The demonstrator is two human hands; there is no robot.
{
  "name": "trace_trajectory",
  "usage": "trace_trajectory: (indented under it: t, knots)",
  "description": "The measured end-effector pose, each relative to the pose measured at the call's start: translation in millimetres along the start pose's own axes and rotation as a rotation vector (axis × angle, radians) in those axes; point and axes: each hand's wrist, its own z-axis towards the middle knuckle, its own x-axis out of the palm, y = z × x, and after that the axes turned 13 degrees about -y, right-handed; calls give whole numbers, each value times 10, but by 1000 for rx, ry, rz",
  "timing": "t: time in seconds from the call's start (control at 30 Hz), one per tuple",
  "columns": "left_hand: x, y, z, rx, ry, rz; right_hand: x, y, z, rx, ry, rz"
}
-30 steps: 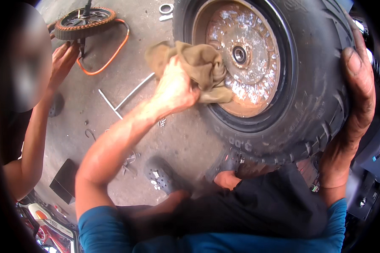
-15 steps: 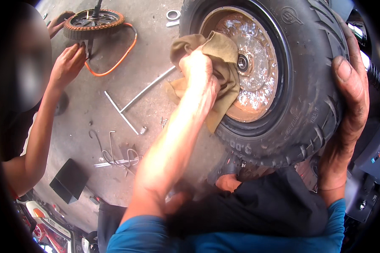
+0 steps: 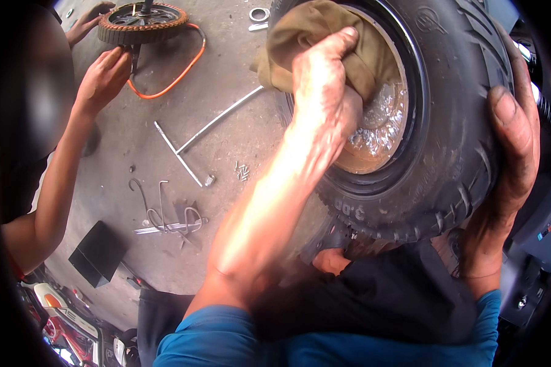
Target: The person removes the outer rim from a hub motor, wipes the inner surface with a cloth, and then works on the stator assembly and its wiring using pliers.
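Note:
A black knobby tyre on its wheel is tilted up in front of me, its hub side facing left. My left hand presses a crumpled olive-brown rag against the hub, fingers closed on the cloth. The rag hides the hub's centre; below it shows the shiny, worn metal of the hub with a brownish rim. At the tyre's right side, my right hand grips the tread, thumb on the near face and fingers round behind it.
A T-handle wrench, small bolts and bent rods lie on the concrete floor. At left, another person's hands work at a spoked pedestal wheel with an orange hose. A black box stands nearby; motorcycle parts line the right.
My left hand has carried the rag up and to the right, further over the hub, covering its bearing hole. My right hand keeps its grip on the tyre.

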Motion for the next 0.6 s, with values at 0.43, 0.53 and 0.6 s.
trace_trajectory:
  t: [0.43,0.53,0.6]
  knots:
    - [-802,-93,-210,482,824,1387,68,59,-39,87,-12,95]
    - [-1153,-48,21,859,1184,1469,43,-18,-1,92,-24,143]
    - [-905,-204,25,1048,945,1834,-10,-128,70,91,-34,154]
